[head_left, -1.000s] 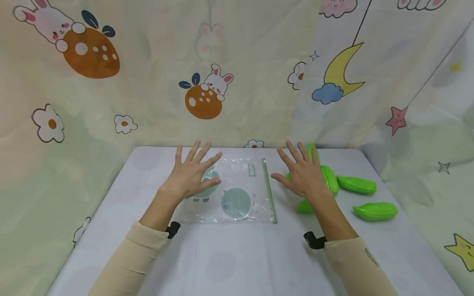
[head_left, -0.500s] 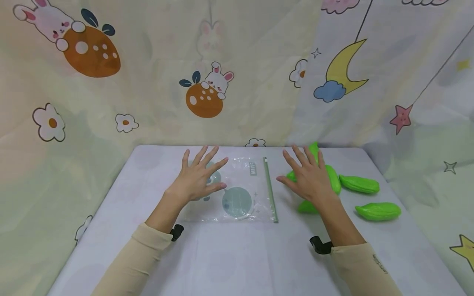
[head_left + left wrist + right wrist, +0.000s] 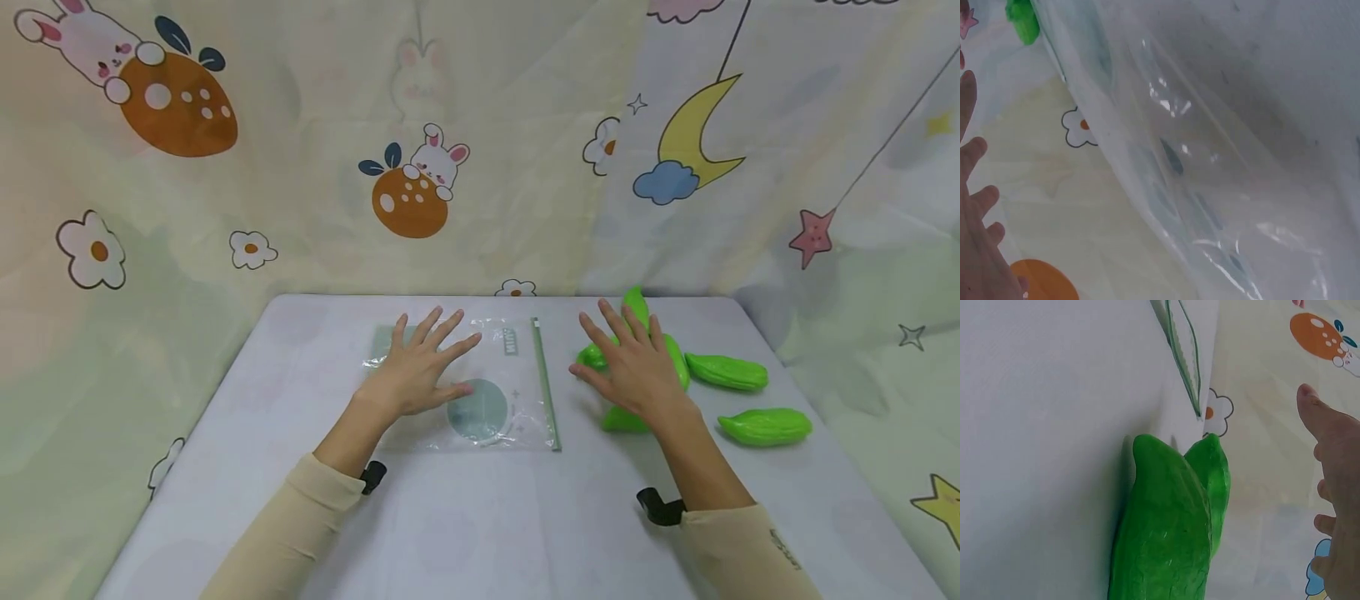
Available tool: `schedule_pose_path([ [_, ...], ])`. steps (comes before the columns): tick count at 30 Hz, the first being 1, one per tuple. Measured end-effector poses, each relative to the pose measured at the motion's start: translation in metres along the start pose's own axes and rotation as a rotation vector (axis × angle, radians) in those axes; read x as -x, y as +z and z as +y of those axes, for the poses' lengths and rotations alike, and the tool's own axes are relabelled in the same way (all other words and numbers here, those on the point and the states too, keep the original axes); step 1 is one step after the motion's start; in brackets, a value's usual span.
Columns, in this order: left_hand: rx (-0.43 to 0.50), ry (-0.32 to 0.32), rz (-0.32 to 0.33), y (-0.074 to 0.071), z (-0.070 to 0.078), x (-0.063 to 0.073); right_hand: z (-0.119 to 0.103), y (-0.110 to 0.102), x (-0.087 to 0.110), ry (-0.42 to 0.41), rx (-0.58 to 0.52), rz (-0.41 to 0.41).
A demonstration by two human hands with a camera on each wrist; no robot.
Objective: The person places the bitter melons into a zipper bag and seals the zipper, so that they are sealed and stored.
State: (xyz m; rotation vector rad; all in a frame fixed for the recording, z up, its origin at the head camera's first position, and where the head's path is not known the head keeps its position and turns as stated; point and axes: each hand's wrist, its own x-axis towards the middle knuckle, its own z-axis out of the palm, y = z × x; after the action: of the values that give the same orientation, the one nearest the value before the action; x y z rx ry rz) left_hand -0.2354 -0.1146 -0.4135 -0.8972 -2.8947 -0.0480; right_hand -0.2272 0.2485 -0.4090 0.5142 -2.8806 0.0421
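A clear zip bag (image 3: 517,417) with pale green printing lies flat on the table, its green zip strip (image 3: 546,383) on the right side. Over the bag's left part hovers my left hand (image 3: 411,371), fingers straight and spread, holding nothing. My right hand (image 3: 633,367), also spread, is above a cluster of bright green, ribbed vegetables that look like bitter melons, partly hiding them. One green vegetable (image 3: 726,372) lies right of that hand and another (image 3: 768,427) nearer me. In the right wrist view, a green vegetable (image 3: 1163,531) stands apart from the hand.
A white cloth covers the table (image 3: 450,525). Behind it hangs a curtain (image 3: 315,167) printed with rabbits, flowers and a moon. Small black devices (image 3: 660,507) sit at both wrists, by the beige sleeves.
Both hands have drifted to the right and a little nearer to me, the left one further over the bag. The bag and green vegetables stay in place on the table.
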Motion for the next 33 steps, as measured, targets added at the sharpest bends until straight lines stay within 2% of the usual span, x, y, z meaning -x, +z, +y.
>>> schedule_pose_path([
  [16,0.025,0.117,-0.052,0.013,0.027,-0.016,0.011,0.006,0.017,-0.008,-0.061,-0.017],
  [24,0.038,0.123,-0.037,0.013,0.044,-0.032,0.019,0.011,0.023,-0.004,-0.087,-0.009],
  [33,0.106,0.160,-0.103,0.017,0.061,-0.043,0.026,0.013,0.027,0.008,-0.080,-0.016],
])
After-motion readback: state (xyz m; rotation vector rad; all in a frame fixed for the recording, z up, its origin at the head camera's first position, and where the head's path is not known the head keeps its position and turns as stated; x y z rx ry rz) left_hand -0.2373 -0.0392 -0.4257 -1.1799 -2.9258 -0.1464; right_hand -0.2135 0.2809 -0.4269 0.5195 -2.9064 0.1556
